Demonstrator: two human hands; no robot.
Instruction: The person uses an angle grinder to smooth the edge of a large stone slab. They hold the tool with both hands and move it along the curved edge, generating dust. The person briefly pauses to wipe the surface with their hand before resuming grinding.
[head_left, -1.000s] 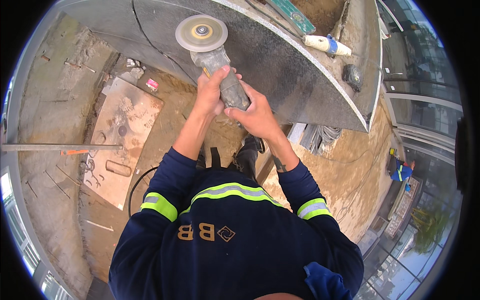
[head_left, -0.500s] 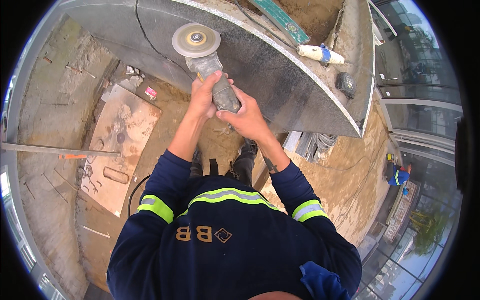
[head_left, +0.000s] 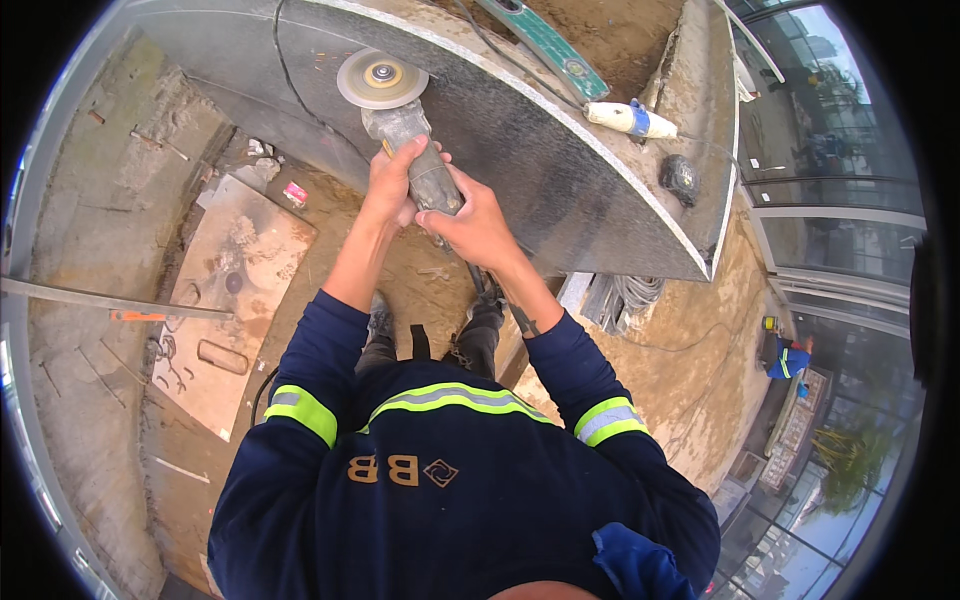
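Observation:
An angle grinder (head_left: 432,182) with a worn grey body is held between my two hands, its round cutting disc (head_left: 383,79) pointing away from me. My left hand (head_left: 393,187) wraps the body behind the disc. Farther back, my right hand (head_left: 470,222) is closed round the rear end, and a dark cord trails below it. The disc lies in front of a dark stone slab (head_left: 560,175) with a pale, curved top edge; I cannot tell whether it touches the slab.
Atop the ledge lie a green spirit level (head_left: 560,55), a white-and-blue tool (head_left: 632,119) and a dark tape measure (head_left: 680,180). A stained board (head_left: 245,290) lies at left. Coiled cable (head_left: 635,292) sits right of my feet. Another person (head_left: 788,358) is far right.
The view has shifted slightly left. The grinder stays in both hands, tilted a little differently. More of my left shoe and of the cord below my right hand now shows.

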